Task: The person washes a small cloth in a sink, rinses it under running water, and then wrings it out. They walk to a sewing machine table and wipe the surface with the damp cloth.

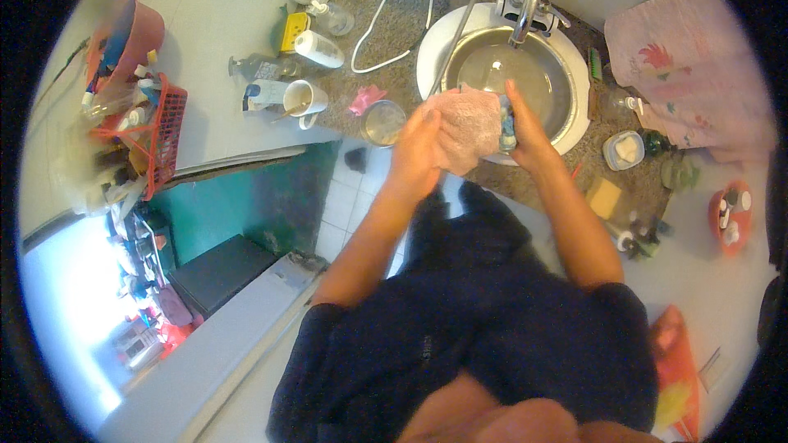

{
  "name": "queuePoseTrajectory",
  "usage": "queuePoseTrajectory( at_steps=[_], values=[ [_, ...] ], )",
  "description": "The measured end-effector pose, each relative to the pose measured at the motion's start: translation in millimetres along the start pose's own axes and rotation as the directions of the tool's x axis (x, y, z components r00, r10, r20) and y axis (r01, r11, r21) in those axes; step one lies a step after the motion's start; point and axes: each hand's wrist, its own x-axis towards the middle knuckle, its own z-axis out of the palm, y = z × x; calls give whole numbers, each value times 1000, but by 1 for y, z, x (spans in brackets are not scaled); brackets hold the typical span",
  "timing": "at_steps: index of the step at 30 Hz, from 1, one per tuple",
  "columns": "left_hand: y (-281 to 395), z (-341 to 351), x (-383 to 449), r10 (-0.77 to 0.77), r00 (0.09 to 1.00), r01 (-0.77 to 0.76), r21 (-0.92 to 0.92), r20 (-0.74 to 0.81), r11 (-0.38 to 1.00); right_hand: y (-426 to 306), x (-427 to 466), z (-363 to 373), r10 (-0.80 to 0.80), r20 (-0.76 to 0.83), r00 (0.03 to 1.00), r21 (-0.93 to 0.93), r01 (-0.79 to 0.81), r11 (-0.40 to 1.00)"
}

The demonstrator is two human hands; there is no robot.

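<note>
In front of the sink, my left hand (420,143) grips a pink terry cloth (469,126) that hangs over its fingers. My right hand (527,130) holds a small blue, green and white patterned object (506,124) against the cloth's right edge. What that object is cannot be made out, since the cloth and palm cover most of it. Just beyond both hands lies the round steel sink basin (511,71), set in a white surround (431,61). A chrome faucet (528,6) curves over the basin, with water or a wet shine below.
Left on the stone counter stand a glass bowl (385,123), a white mug (305,98), several bottles (319,49) and a loose white cable (375,24). To the right are a soap dish (623,151), a yellow sponge (604,197) and a hanging pink towel (665,67).
</note>
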Motion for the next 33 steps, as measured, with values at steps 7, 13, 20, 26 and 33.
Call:
queuePoseTrajectory(
  at_steps=[7,13,20,26,33],
  values=[
    [12,-54,36,123,991,-134,590,58,797,-16,-14,-6,-210,227,951,-193,255,947],
    [7,-41,47,569,819,-273,921,70,279,-23,-77,41,-375,825,423,-439,897,46],
    [49,37,49,156,963,-241,960,219,142,8,-92,49,-66,891,450,-452,892,-8],
    [25,19,32,422,833,-518,773,358,367,-18,-75,63,-583,672,456,-605,793,-77],
    [-20,11,9,-98,876,466,-881,472,-81,4,-61,105,-549,752,365,-657,476,-585]
  ],
)
